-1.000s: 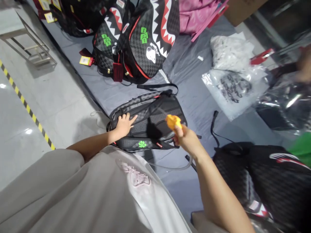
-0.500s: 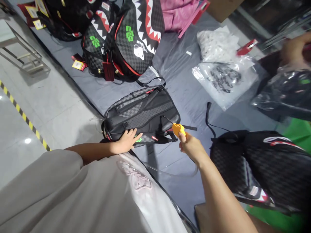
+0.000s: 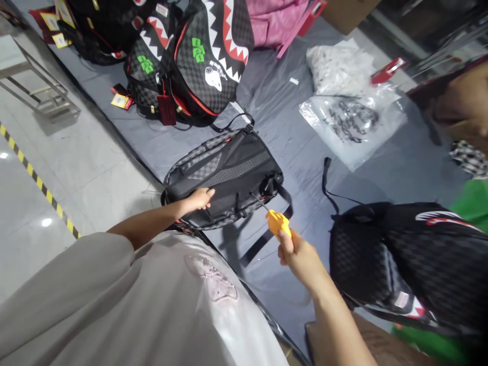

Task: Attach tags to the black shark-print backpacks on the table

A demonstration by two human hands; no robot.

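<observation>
A black checkered backpack (image 3: 236, 170) lies on the covered table, its padded back facing up. My left hand (image 3: 200, 199) is closed at the near side of this backpack, its fingers curled on what looks like the shoulder strap. In my right hand (image 3: 295, 249) is an orange air blow gun (image 3: 278, 222), gripped by its handle. Its thin dark nozzle points at the near right part of the backpack. Whether the tip touches the fabric I cannot tell. A loose webbing strap (image 3: 257, 248) hangs off the near right corner onto the table.
Checkered backpacks with shark-mouth prints (image 3: 213, 61) stand at the back beside a pink bag (image 3: 276, 23). Clear plastic bags (image 3: 353, 119) lie toward the right. Another dark backpack (image 3: 412, 254) lies at right. A person's hand (image 3: 470, 96) is at the far right.
My left hand has gone from lying spread to closed, slightly farther up the backpack. The blow gun has moved down and toward me. The loose strap has swung toward me, and the backpack has shifted slightly.
</observation>
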